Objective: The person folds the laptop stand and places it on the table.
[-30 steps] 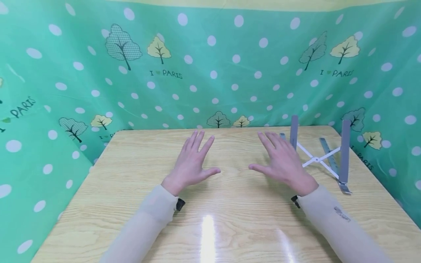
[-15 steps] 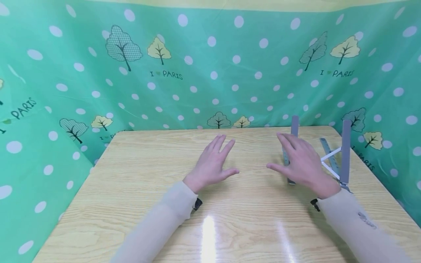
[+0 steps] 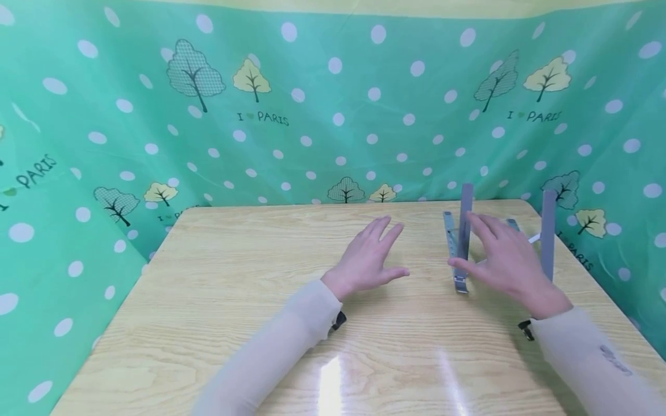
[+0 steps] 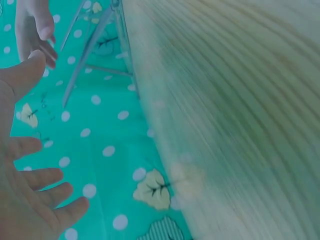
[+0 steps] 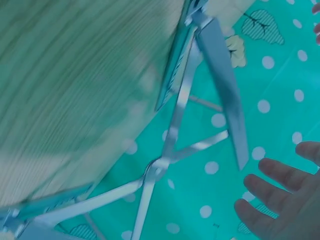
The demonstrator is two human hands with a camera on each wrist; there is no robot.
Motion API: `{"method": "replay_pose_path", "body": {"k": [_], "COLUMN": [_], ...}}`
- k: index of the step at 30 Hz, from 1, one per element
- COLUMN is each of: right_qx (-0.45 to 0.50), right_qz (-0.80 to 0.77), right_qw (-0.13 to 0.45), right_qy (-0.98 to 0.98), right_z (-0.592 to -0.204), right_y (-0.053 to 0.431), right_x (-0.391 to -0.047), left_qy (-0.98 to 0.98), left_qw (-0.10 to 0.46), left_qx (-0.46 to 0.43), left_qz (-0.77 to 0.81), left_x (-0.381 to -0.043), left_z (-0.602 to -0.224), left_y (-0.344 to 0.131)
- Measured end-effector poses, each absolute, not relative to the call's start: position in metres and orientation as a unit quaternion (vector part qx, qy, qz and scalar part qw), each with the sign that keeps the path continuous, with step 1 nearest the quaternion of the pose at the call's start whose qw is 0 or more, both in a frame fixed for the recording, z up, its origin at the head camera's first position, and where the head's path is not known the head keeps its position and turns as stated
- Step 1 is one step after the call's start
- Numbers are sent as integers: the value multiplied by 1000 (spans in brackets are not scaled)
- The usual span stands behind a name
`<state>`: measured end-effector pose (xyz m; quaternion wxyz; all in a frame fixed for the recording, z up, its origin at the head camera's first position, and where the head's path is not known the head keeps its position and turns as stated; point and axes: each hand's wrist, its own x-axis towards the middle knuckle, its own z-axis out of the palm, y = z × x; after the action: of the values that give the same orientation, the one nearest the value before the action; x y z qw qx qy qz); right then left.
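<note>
A grey folding laptop stand (image 3: 465,222) stands unfolded at the right of the table, its two arms raised. In the right wrist view the metal cross brace of the laptop stand (image 5: 177,120) joins both sides. My right hand (image 3: 507,260) is in front of the stand in the head view, fingers extended and thumb apart, hiding most of the brace; it holds nothing. To the left, over the table, my left hand (image 3: 366,260) has its fingers spread and its palm towards the right hand. The left wrist view shows both the left hand (image 4: 25,200) and the laptop stand (image 4: 88,56).
The wood-grain table (image 3: 218,300) stretches away to a green dotted curtain (image 3: 333,104) at the back and along both sides. A bright light reflection lies on the front of the tabletop. Each wrist has a dark strap at its sleeve cuff.
Both hands have moved to the right across the table, still spread. The right hand now overlaps the laptop stand, whose left arm shows again. The stand has stayed in place.
</note>
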<state>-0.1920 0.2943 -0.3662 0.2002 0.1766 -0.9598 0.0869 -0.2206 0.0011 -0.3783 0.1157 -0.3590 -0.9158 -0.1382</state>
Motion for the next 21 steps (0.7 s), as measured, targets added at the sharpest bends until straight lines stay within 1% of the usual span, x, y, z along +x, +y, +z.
{"method": "replay_pose_path", "body": {"k": [13, 21], "right_qx": [134, 94], "right_qz": [79, 70], "right_qw": [193, 169], "right_qy": [-969, -979], "right_z": [-369, -367], "right_y": [335, 355], "right_x": [-190, -188], "left_qy": [-916, -918], "left_qw": [88, 65], "left_qx": [-374, -370], "left_qz": [-119, -131], "left_x": [-229, -233], "left_z": [-379, -377], "left_y": [43, 63]}}
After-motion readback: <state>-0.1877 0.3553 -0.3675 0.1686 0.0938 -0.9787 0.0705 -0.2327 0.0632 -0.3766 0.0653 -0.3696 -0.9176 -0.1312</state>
